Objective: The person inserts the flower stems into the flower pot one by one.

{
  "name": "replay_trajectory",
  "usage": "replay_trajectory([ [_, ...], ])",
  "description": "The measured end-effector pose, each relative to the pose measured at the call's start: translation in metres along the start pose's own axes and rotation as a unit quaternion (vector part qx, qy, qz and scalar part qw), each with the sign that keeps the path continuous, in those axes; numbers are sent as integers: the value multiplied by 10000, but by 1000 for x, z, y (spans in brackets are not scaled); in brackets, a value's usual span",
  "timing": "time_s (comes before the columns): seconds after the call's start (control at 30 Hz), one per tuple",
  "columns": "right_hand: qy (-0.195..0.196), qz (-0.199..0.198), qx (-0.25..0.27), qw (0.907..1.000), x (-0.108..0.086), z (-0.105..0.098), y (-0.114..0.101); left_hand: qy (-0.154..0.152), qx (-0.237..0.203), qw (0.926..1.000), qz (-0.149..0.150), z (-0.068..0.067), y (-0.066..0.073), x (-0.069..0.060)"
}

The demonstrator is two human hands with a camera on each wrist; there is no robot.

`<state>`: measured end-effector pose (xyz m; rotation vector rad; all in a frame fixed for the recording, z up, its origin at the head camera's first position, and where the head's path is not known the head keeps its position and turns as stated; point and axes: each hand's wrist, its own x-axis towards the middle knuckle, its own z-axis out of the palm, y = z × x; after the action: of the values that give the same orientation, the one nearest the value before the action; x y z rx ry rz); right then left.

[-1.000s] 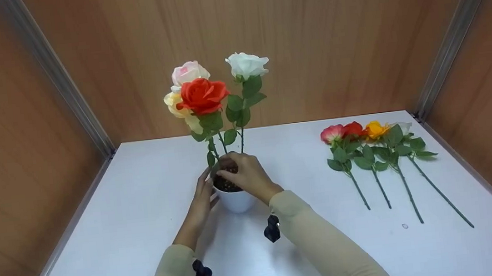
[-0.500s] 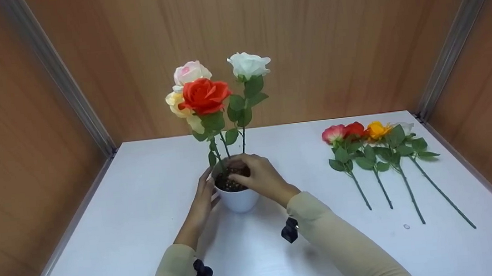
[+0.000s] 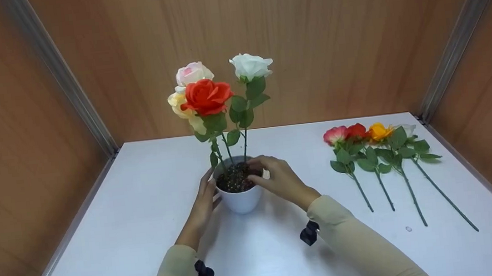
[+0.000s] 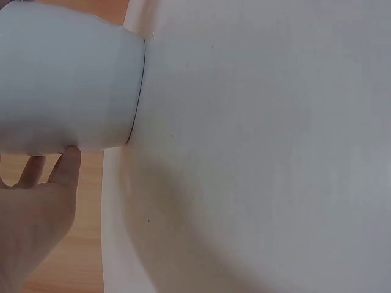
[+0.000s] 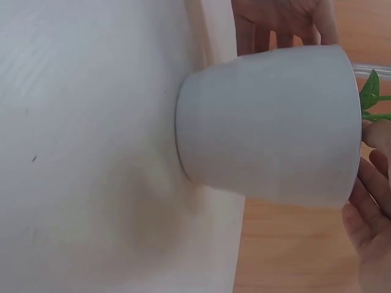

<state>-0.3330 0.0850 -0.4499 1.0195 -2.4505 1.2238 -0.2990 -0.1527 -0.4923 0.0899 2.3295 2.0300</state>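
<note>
A white pot (image 3: 241,203) stands upright, with dark grainy soil (image 3: 233,179) inside. Stems rise from it, bearing a red rose (image 3: 207,96), a white rose (image 3: 251,66), a pale pink rose (image 3: 194,73) and pale yellow petals (image 3: 178,104). My left hand (image 3: 200,206) rests on the pot's left side with relaxed fingers; the left wrist view shows the left hand's fingertips (image 4: 38,210) against the pot wall (image 4: 67,79). At the right rim, my right hand (image 3: 281,181) has its fingers loosely bent and its thumb over the soil. No stem is in it.
On the white table (image 3: 145,221), several roses lie at the right: a pink one (image 3: 335,135), a red one (image 3: 356,131), an orange-yellow one (image 3: 380,131) and a white one (image 3: 408,129). A small clear round thing (image 3: 408,229) lies near their stems. Wood-patterned walls (image 3: 289,23) surround the table.
My right hand has moved right across the soil, from near the stems to the pot's right rim, uncovering the soil. My left hand stays on the pot's left side.
</note>
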Motion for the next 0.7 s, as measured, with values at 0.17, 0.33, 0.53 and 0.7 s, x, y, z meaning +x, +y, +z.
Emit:
replay_trajectory([
  [0.17,141,-210,33,9997,-8,-5,7,-110,-51,9999,-117,-1,10,-4],
  [0.33,228,-392,-157,9988,-14,-12,12,-66,-50,10000,-47,0,3,-1],
  [0.53,188,65,-318,9993,-26,-29,25,-44,-43,10000,-26,-2,-2,1],
  [0.7,125,667,-398,9969,-38,-46,44,-60,-77,9999,-89,-2,0,2],
])
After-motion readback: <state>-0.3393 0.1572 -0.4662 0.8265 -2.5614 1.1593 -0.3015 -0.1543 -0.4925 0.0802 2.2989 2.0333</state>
